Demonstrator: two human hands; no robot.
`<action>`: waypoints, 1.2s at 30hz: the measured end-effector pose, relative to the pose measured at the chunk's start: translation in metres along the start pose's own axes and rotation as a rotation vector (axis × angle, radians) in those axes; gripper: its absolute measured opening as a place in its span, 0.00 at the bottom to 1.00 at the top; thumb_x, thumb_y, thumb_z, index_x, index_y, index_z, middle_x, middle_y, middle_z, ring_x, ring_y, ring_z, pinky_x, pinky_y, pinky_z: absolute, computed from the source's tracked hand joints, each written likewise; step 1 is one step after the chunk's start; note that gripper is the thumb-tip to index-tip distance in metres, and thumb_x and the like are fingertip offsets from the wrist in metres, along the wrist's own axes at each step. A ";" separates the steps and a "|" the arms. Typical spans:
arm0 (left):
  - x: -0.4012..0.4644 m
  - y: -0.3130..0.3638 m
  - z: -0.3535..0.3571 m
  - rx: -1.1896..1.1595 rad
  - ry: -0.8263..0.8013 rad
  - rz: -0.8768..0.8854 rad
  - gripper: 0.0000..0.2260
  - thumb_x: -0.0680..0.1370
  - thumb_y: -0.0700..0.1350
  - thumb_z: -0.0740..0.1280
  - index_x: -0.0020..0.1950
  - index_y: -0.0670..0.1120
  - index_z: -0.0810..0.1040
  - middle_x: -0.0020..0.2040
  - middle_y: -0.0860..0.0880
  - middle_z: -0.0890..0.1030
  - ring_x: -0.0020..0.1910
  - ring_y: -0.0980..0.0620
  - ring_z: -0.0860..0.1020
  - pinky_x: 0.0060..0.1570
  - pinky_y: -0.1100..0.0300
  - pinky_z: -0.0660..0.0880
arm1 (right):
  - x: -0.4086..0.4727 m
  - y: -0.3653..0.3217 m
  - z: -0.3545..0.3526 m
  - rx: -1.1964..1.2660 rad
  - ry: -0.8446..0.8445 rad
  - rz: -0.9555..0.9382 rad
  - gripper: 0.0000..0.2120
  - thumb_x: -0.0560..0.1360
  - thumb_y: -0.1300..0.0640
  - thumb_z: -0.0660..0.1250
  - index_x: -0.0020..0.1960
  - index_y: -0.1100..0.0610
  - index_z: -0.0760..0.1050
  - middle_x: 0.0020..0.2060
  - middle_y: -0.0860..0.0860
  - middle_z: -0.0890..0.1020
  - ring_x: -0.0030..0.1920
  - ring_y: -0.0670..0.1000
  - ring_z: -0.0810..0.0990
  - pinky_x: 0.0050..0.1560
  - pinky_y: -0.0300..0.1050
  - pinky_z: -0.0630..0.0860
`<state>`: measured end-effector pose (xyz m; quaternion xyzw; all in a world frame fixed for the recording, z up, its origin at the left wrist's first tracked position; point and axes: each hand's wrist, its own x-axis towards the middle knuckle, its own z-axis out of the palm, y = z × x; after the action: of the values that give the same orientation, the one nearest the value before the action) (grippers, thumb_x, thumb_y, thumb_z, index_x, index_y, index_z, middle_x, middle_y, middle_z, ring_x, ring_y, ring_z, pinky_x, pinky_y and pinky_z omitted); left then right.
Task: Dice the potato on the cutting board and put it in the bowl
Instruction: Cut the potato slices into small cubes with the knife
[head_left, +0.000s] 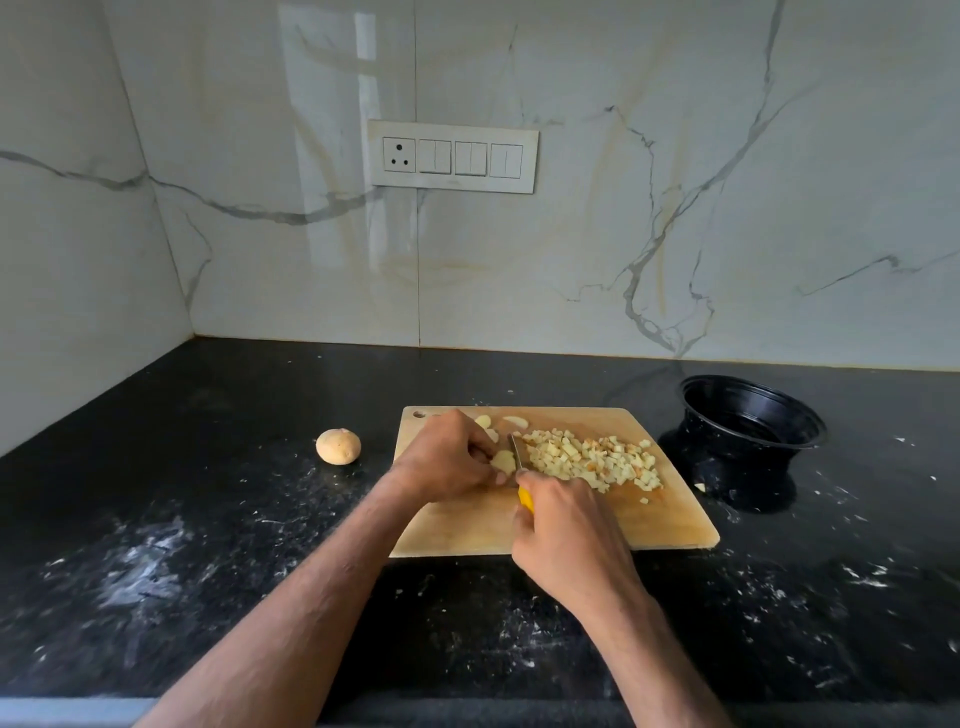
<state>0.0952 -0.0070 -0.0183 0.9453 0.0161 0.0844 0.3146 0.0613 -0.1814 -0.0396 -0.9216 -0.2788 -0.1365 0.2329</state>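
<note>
A wooden cutting board (649, 525) lies on the black counter. On its right half sits a heap of pale diced potato (592, 457). My left hand (447, 457) holds down a small peeled potato piece (503, 461) with curled fingers. My right hand (566, 540) grips a knife with a yellow handle (525, 500); its blade (517, 449) stands in the cut beside the piece. A few potato slices (514, 421) lie at the board's far edge. A black bowl (753, 415) stands to the right of the board; nothing shows inside it.
A whole unpeeled potato (338, 446) sits on the counter left of the board. One small potato bit (700, 487) lies by the bowl's base. The marble wall with a switch panel (452, 156) rises behind. White smears mark the counter.
</note>
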 end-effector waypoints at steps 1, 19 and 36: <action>0.000 -0.001 0.000 -0.011 0.009 -0.002 0.11 0.71 0.47 0.80 0.51 0.49 0.87 0.38 0.57 0.81 0.37 0.57 0.77 0.35 0.70 0.69 | 0.001 0.000 0.000 0.000 0.003 0.001 0.17 0.79 0.58 0.66 0.68 0.54 0.77 0.45 0.47 0.85 0.28 0.41 0.71 0.25 0.23 0.66; 0.002 -0.004 0.010 -0.099 0.036 -0.022 0.20 0.70 0.40 0.78 0.22 0.50 0.75 0.21 0.56 0.65 0.28 0.56 0.63 0.30 0.64 0.62 | 0.003 -0.007 -0.005 -0.048 -0.002 -0.003 0.16 0.80 0.57 0.66 0.67 0.52 0.76 0.40 0.45 0.81 0.30 0.41 0.72 0.22 0.29 0.64; -0.004 0.006 0.011 -0.110 0.084 -0.067 0.13 0.70 0.43 0.80 0.54 0.45 0.87 0.36 0.58 0.80 0.35 0.59 0.76 0.32 0.71 0.67 | -0.043 -0.003 -0.015 0.019 -0.020 -0.007 0.16 0.80 0.55 0.66 0.68 0.52 0.76 0.47 0.45 0.83 0.45 0.44 0.80 0.50 0.34 0.78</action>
<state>0.0931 -0.0186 -0.0241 0.9212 0.0565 0.1141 0.3676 0.0235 -0.2060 -0.0422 -0.9198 -0.2854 -0.1256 0.2383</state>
